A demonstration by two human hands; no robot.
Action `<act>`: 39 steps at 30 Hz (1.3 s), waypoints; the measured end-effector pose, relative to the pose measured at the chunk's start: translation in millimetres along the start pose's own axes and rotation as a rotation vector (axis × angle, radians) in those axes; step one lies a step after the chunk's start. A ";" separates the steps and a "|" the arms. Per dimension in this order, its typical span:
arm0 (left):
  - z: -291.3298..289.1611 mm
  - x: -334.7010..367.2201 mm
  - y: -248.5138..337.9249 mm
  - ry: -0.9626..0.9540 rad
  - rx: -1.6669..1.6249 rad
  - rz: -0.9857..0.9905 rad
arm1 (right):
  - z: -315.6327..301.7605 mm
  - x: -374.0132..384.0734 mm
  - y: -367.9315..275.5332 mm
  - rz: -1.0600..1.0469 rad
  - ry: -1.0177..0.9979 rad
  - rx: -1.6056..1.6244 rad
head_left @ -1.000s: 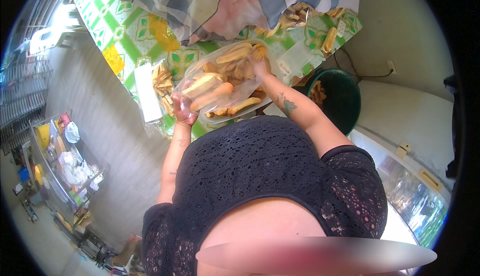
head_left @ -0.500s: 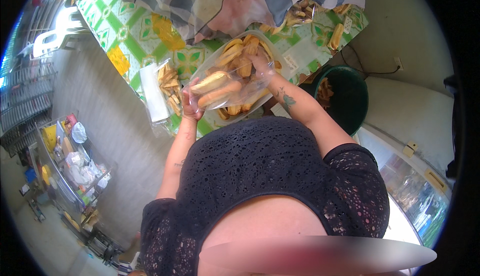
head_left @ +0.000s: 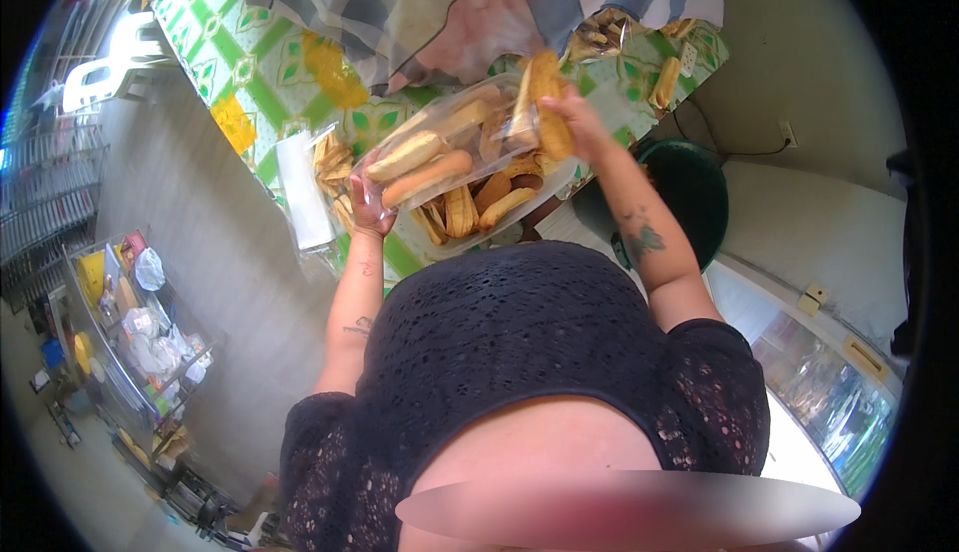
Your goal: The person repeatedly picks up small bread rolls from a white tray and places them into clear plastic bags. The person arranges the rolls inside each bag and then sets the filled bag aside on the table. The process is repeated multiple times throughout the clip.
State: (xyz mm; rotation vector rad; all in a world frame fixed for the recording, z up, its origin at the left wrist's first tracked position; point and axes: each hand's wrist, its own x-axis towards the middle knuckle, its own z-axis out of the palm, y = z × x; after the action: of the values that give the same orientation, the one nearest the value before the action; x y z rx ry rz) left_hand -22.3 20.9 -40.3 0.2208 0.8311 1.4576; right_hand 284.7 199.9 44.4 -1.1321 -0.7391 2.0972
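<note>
My left hand (head_left: 371,210) grips the lower left end of a clear plastic bag (head_left: 478,140) with several long bread rolls (head_left: 428,180) inside. Split, browned bread pieces (head_left: 552,117) are in my right hand (head_left: 581,120), at the bag's right end; its fingers are partly blurred. Whether these pieces are partly inside the bag I cannot tell. Beneath the bag stands a translucent plastic tub (head_left: 551,190) holding more bread pieces (head_left: 461,214). The bag hides part of the tub's contents.
Left of the tub lie a bag of bread strips (head_left: 331,164) and a white packet (head_left: 305,192) on the green patterned tablecloth (head_left: 262,92). A checked cloth (head_left: 470,12) drapes the far side. To the right stands a dark green bin (head_left: 699,197). A cluttered rack (head_left: 150,322) is at left.
My right hand has come up out of the tub and moved right, now with bread pieces in it. The bag has stretched out toward the upper right, showing more of the bread in the tub.
</note>
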 end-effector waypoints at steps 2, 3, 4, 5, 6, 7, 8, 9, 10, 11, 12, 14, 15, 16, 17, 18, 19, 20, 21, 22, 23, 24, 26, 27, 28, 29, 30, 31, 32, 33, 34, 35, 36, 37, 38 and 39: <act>2.4 0.1 4.4 0.003 -0.032 0.019 | 13.8 -28.0 -47.0 -0.043 -0.192 -0.240; 3.4 0.5 6.0 -0.004 -0.030 0.021 | 23.5 -38.7 -67.5 -0.067 -0.286 -0.353; 4.5 1.2 7.2 -0.008 -0.008 0.012 | 35.8 -45.2 -84.3 -0.114 -0.399 -0.670; 6.2 2.0 8.2 -0.016 -0.006 0.003 | 48.3 -50.1 -97.7 -0.148 -0.495 -0.989; 8.8 2.7 9.0 -0.035 -0.012 -0.011 | 60.2 -53.5 -106.9 -0.182 -0.587 -1.308; 12.5 2.7 9.3 -0.040 0.014 -0.006 | 70.7 -57.6 -110.5 -0.380 -0.484 -1.672; 17.6 2.8 9.1 -0.057 0.030 -0.006 | 81.6 -58.1 -107.8 -0.423 -0.534 -1.832; 23.8 2.4 8.9 -0.072 0.022 -0.021 | 91.7 -56.2 -101.7 -0.462 -0.575 -1.988; 31.6 2.4 7.8 -0.115 0.072 0.001 | 97.9 -54.8 -96.8 -0.562 -0.627 -2.108; 40.6 2.1 5.6 -0.153 0.099 0.006 | 105.6 -52.2 -84.5 -0.641 -0.775 -2.115; 49.8 1.4 3.1 -0.201 0.119 0.014 | 109.4 -51.8 -75.1 -0.546 -0.823 -2.083; 68.0 -1.4 -3.9 -0.262 0.260 0.010 | 119.4 -50.0 -52.6 -0.307 -0.899 -2.049; 75.9 -2.1 -7.6 -0.306 0.335 0.023 | 124.9 -48.2 -43.3 -0.346 -0.886 -2.037; 81.8 -2.7 -10.1 -0.356 0.402 0.049 | 131.1 -46.6 -34.4 -0.385 -0.875 -2.025; 85.7 -4.1 -11.8 -0.350 0.420 0.060 | 135.9 -45.6 -28.4 -0.344 -0.839 -2.070; 88.2 -5.5 -12.7 -0.348 0.429 0.082 | 139.2 -45.4 -24.8 -0.392 -0.865 -2.039; 88.7 -8.2 -12.6 -0.350 0.449 0.097 | 140.8 -46.3 -22.9 -0.355 -0.866 -2.063; 88.1 -10.6 -10.7 -0.312 0.392 0.086 | 141.0 -46.5 -23.4 -0.320 -0.869 -2.085; 86.4 -12.9 -7.3 -0.278 0.349 0.073 | 140.2 -46.5 -24.3 -0.427 -0.943 -1.933; 85.0 -15.4 -3.6 -0.243 0.304 0.063 | 137.1 -46.3 -27.3 -0.525 -1.012 -1.773; 83.9 -18.2 -0.4 -0.242 0.175 0.029 | 134.2 -45.2 -28.9 -0.607 -1.069 -1.565; 83.7 -21.8 1.6 -0.237 0.150 0.035 | 129.6 -44.3 -30.7 -0.678 -1.113 -1.535; 86.0 -27.7 2.8 -0.233 0.092 0.057 | 126.7 -37.8 -27.6 -0.509 -1.095 -1.508; 88.1 -28.8 2.6 -0.295 0.024 0.040 | 127.0 -34.5 -24.3 -0.194 -1.000 -1.430; 89.9 -31.3 0.8 -0.307 0.053 0.047 | 128.2 -31.9 -20.2 -0.024 -0.935 -1.422; 90.9 -32.3 -1.0 -0.321 0.082 0.054 | 130.7 -30.6 -15.8 -0.114 -0.955 -1.574; 90.4 -33.6 -2.9 -0.357 0.110 0.064 | 133.8 -30.0 -13.1 -0.210 -0.957 -1.748; 88.2 -33.7 -4.6 -0.307 0.087 0.087 | 136.3 -32.5 -11.9 -0.353 -1.113 -1.833; 82.9 -34.5 -4.7 -0.262 0.048 0.073 | 140.2 -34.9 -12.9 -0.481 -1.185 -1.761; 74.5 -36.6 -3.2 -0.231 0.003 0.059 | 140.2 -41.9 -16.6 -0.468 -1.109 -1.614; 64.7 -37.2 -2.0 -0.202 -0.042 0.046 | 140.0 -48.8 -22.6 -0.423 -1.029 -1.513; 53.4 -41.1 -3.0 -0.199 -0.057 0.083 | 139.5 -47.7 -37.6 -0.159 -1.092 -1.538; 41.7 -42.3 -4.6 -0.165 -0.049 0.095 | 137.0 -49.0 -47.9 -0.104 -1.099 -1.413; 29.4 -44.7 -7.5 -0.137 -0.063 0.112 | 129.8 -48.5 -60.1 -0.087 -1.129 -1.247; 16.5 -47.3 -9.8 -0.134 -0.079 0.135 | 119.4 -44.8 -70.4 -0.113 -1.201 -1.022; 3.1 -51.6 -11.8 -0.071 -0.102 0.122 | 105.5 -35.1 -81.1 -0.156 -1.169 -0.863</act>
State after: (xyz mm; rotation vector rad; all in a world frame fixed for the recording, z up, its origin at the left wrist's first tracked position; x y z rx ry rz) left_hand -5.8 -27.6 -26.6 0.2490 0.6938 1.5930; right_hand 230.0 207.2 170.6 -0.0001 -2.3115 2.2042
